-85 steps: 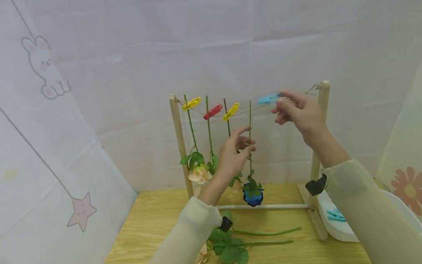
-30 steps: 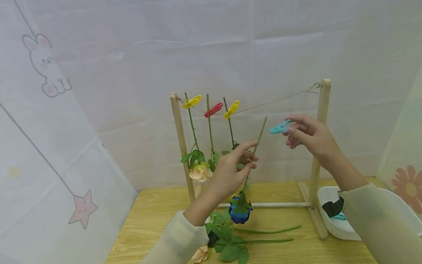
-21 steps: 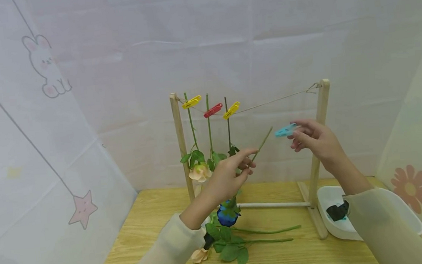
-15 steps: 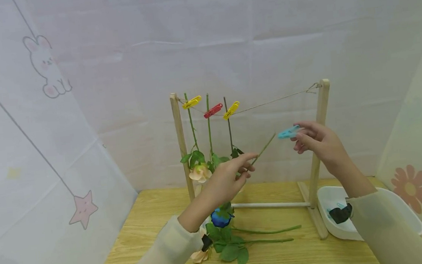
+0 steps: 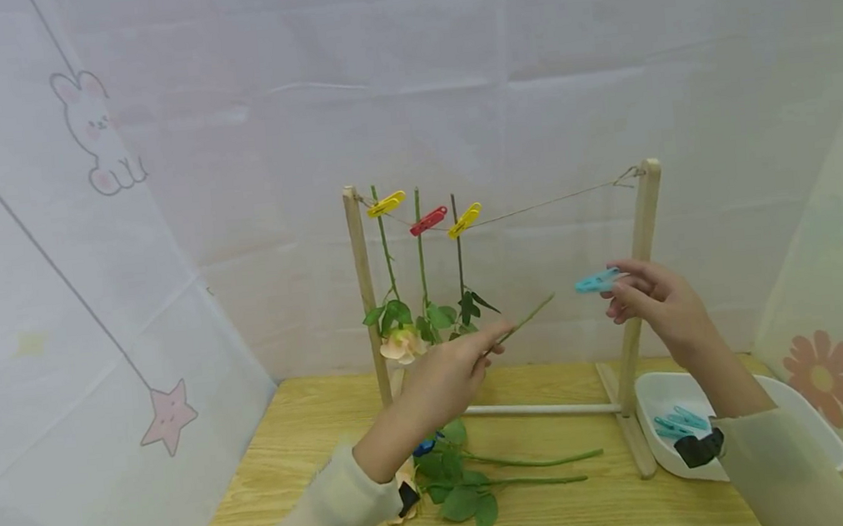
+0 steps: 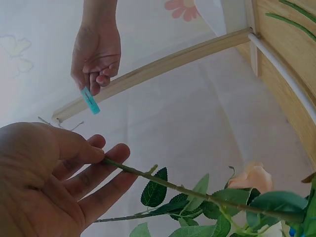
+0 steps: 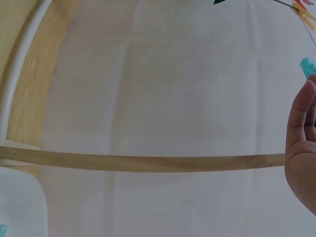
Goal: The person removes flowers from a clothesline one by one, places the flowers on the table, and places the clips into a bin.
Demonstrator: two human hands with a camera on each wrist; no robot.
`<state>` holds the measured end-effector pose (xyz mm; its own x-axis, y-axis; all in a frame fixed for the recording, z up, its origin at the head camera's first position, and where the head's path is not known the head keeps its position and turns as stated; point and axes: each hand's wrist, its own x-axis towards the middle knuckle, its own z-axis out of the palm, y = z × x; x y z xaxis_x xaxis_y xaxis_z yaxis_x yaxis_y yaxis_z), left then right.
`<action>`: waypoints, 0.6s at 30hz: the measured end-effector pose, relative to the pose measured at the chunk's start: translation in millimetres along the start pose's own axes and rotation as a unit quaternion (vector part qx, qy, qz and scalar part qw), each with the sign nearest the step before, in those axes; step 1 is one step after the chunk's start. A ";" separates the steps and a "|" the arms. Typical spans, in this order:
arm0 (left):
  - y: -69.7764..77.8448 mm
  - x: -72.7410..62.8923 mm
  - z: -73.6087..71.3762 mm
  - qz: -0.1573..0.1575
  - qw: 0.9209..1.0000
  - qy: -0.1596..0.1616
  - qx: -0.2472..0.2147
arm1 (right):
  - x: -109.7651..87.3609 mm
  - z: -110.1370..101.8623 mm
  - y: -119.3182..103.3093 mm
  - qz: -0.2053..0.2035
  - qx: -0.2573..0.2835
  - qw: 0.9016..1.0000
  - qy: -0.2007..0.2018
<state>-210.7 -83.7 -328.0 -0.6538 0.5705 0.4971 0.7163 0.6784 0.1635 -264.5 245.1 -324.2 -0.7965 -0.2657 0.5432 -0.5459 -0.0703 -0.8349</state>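
In the head view my left hand (image 5: 446,374) pinches the stem (image 5: 535,313) of a blue rose. The stem slants, its cut end up to the right; the bloom (image 5: 424,446) shows only partly below my wrist. Thumb and fingers meet on that stem (image 6: 182,189) in the left wrist view. My right hand (image 5: 662,305) pinches a light blue clothespin (image 5: 598,281) between thumb and fingertips, just right of the stem end and apart from it. The clothespin (image 7: 308,67) also shows at the right wrist view's edge. Both hands are below the twine (image 5: 537,205).
A wooden rack (image 5: 641,244) carries the twine. Yellow (image 5: 386,204), red (image 5: 429,220) and yellow (image 5: 465,221) clothespins hold three flowers upside down. Cut stems with leaves (image 5: 469,505) lie on the table in front. A white tray (image 5: 819,420) with blue clothespins stands right.
Earlier the rose hung vertically near the twine, the clothespin at the twine. Both hands have come down from it; the rose has tilted, its bloom swinging left. The clothespin stays in my right hand.
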 end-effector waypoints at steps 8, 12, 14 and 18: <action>-1.3 -11.1 13.2 0.049 0.993 0.044 0.096 | -21.3 -10.7 11.1 0.015 -0.007 1.000 0.019; -0.2 -17.1 20.6 0.048 0.988 0.065 0.131 | -30.9 -15.1 13.7 0.014 0.001 1.000 0.027; 1.3 -20.4 24.2 0.042 0.988 0.067 0.133 | -35.2 -17.3 15.4 0.011 0.008 0.999 0.031; 4.3 -26.6 32.6 0.036 0.988 0.059 0.138 | -45.1 -22.6 19.6 0.002 0.024 0.999 0.035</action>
<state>-198.2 -80.9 -368.3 -0.5592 0.5740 0.5982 0.6548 0.7484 -0.1060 -245.1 277.4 -363.0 -0.8153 -0.1991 0.5437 -0.5315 -0.1155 -0.8392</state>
